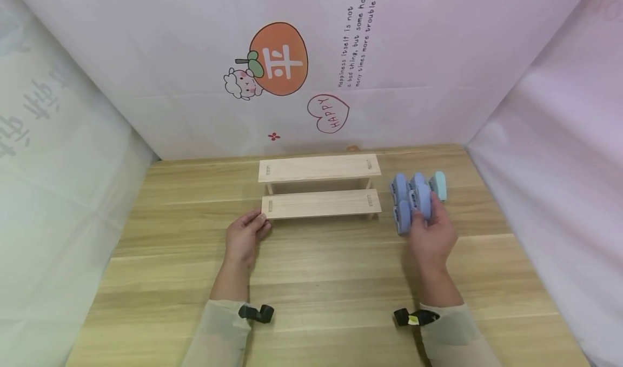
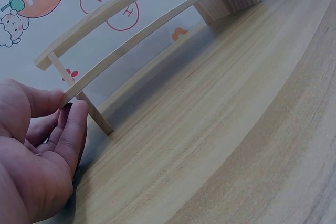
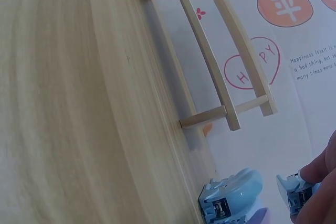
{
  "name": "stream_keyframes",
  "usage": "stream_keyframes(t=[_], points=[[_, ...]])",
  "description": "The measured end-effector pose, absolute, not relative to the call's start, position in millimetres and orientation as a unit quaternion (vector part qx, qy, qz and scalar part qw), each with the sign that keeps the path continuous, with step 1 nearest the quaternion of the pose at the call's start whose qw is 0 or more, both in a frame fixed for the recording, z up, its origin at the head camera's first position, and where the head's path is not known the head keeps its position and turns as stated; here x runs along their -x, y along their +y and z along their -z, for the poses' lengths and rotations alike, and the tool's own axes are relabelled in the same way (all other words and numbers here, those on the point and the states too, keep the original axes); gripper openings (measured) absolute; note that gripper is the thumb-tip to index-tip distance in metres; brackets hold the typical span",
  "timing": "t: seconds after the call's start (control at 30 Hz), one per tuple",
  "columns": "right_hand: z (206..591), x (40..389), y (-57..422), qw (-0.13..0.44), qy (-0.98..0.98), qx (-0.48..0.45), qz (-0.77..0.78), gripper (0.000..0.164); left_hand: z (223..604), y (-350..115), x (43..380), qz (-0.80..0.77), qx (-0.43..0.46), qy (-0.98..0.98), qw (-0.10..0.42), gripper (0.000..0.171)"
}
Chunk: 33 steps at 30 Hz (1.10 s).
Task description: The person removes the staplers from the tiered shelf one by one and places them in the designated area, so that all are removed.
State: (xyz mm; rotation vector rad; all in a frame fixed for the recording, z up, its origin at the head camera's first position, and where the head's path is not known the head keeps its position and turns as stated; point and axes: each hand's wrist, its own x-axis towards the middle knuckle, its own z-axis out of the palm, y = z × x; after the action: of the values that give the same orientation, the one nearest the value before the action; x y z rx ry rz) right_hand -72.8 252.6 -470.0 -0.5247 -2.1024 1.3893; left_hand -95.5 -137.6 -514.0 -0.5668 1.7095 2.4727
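Observation:
A two-tier wooden rack (image 1: 318, 205) of pale planks stands on the table, seen from its ends in both wrist views. My left hand (image 1: 245, 237) pinches the front left corner of its lower plank (image 2: 126, 45), thumb on top and fingers beneath. To the right of the rack my right hand (image 1: 433, 237) holds a small blue rounded plastic piece (image 1: 421, 200) with a metal part, resembling a clip, between thumb and fingers. Several similar blue pieces (image 1: 403, 215) stand close by, with a mint green one (image 1: 439, 185) at the right. The right wrist view cuts off most of that hand.
The wood-grain table (image 1: 316, 297) reaches to a printed white cloth backdrop (image 1: 194, 75) close behind the rack. White cloth walls (image 1: 550, 156) rise at both sides. Each forearm wears a black strap (image 1: 416, 317) with a small device on it.

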Motion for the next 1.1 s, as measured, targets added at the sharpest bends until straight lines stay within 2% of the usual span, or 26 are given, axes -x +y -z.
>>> stream_keyframes(t=[0.3,0.5,0.73,0.93,1.1], points=[[472,74,263,0.278,-0.781,0.209,-0.518,0.055,516,-137,95,-0.805,0.176,0.565,0.042,0.040],[470,74,266,0.254,-0.749,0.228,-0.568,0.059,516,-137,95,-0.806,0.175,0.563,0.040,0.039],[471,74,272,0.250,-0.745,0.241,-0.570,0.059,515,-137,95,-0.800,0.172,0.573,0.043,0.040],[471,72,278,0.225,-0.742,0.260,-0.576,0.060,516,-137,96,-0.797,0.179,0.575,0.041,0.038],[473,72,282,0.236,-0.755,0.260,-0.553,0.058,517,-136,96,-0.796,0.180,0.576,0.036,0.038]])
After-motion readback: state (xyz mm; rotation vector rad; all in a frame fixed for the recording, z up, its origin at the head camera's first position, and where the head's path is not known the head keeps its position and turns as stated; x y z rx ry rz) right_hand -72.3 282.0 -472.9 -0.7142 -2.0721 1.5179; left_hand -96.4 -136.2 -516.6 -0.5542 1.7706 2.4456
